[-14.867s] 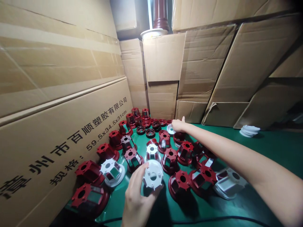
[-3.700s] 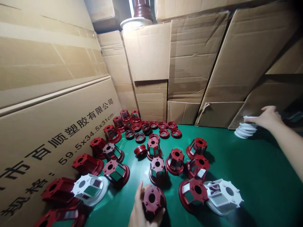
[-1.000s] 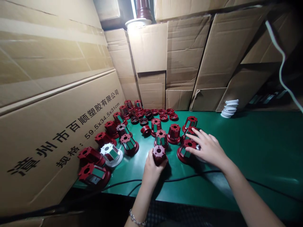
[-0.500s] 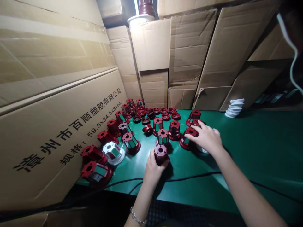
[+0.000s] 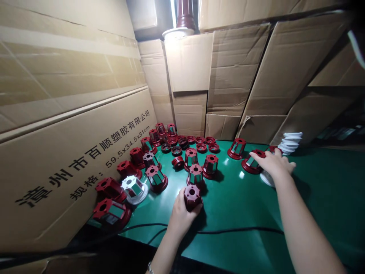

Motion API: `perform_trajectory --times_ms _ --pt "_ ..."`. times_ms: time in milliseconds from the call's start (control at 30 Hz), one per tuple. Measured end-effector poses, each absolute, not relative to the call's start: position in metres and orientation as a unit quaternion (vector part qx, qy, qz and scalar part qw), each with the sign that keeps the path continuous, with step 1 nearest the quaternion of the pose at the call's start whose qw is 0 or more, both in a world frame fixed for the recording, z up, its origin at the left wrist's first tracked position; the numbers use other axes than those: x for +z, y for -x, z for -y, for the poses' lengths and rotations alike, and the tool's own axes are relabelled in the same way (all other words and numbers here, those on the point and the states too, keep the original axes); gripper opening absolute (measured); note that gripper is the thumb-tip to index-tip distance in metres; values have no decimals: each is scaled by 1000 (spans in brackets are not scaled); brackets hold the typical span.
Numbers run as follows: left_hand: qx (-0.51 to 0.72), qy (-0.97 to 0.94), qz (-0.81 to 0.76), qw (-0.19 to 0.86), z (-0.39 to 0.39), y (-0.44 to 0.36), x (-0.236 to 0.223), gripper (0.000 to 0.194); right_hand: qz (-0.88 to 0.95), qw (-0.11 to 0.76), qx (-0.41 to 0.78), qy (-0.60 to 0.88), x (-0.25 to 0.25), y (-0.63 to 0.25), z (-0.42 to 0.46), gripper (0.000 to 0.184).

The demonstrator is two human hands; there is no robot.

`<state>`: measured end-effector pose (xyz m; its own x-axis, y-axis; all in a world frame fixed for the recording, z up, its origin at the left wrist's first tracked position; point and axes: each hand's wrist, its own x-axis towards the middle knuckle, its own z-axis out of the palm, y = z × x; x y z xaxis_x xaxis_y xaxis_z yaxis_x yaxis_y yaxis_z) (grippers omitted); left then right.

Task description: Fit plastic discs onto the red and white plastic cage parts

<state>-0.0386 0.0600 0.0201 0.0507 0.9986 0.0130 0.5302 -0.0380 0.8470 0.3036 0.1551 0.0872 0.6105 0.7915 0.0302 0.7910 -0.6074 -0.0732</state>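
My left hand (image 5: 181,213) is closed round a dark maroon lantern-shaped plastic housing (image 5: 192,194), upright near the table's front edge. Toward the right, my right hand (image 5: 275,165) is curled over a cluster of housings. Its thumb side touches a red lantern-shaped housing (image 5: 252,163); the fingers reach another red housing (image 5: 273,148). Under the palm a white housing (image 5: 266,179) shows only in part, and the exact grip on it is hidden. Red housings with clear window panels (image 5: 196,176) stand just beyond my left hand.
More red housings and a white one (image 5: 134,188) line the big carton (image 5: 71,160) at left. Round red caps (image 5: 201,147) lie at the back, below stacked cartons (image 5: 188,64). White rings (image 5: 290,144) are stacked at right. A black cable (image 5: 228,231) crosses the green table (image 5: 228,251).
My right hand has moved right, and the two red housings and the white one have shifted with it, away from another red housing. My left hand keeps hold of the maroon housing. The view has tilted slightly.
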Motion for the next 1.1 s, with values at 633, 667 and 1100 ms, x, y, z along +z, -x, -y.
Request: perform_trajectory --times_ms 633,667,1100 --pt "344 -643 -596 337 -62 35 21 66 399 58 141 904 100 -337 -147 81" --pt "343 -643 -597 336 -63 35 20 67 396 59 141 905 99 -339 -148 81" --pt "377 -656 -565 330 -58 42 14 85 400 74 88 909 98 -332 -148 77"
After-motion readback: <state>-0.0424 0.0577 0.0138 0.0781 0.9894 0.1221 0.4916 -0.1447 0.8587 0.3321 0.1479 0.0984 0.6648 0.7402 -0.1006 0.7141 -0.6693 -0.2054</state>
